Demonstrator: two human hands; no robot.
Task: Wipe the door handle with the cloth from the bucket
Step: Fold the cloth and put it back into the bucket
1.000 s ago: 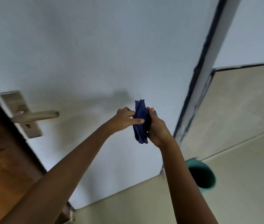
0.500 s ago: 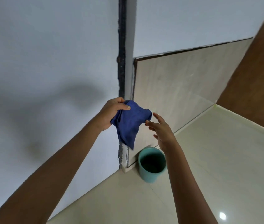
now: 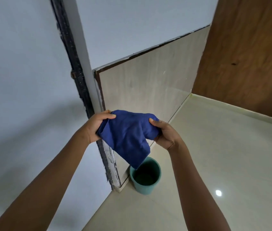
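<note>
Fingers of my left hand (image 3: 95, 126) curl around one end of the blue cloth (image 3: 128, 135), thumb pressed flat on top; my right hand (image 3: 165, 134) pinches the other end, thumb over the fold and the other fingers tucked beneath. The cloth is soft and nubby, like terry, bunched between my fists and sagging into a loose pointed tail. That tail hangs above the teal bucket (image 3: 146, 176), a round, smooth plastic tub with a dark inside, standing on glossy pale floor tiles (image 3: 223, 155) against the wall's beige tiled skirting (image 3: 148, 87). To the left runs a matte white door (image 3: 23, 80) with a rough black edge strip. A brown wood-grain panel (image 3: 248, 55) fills the right. The door handle is out of view.
</note>
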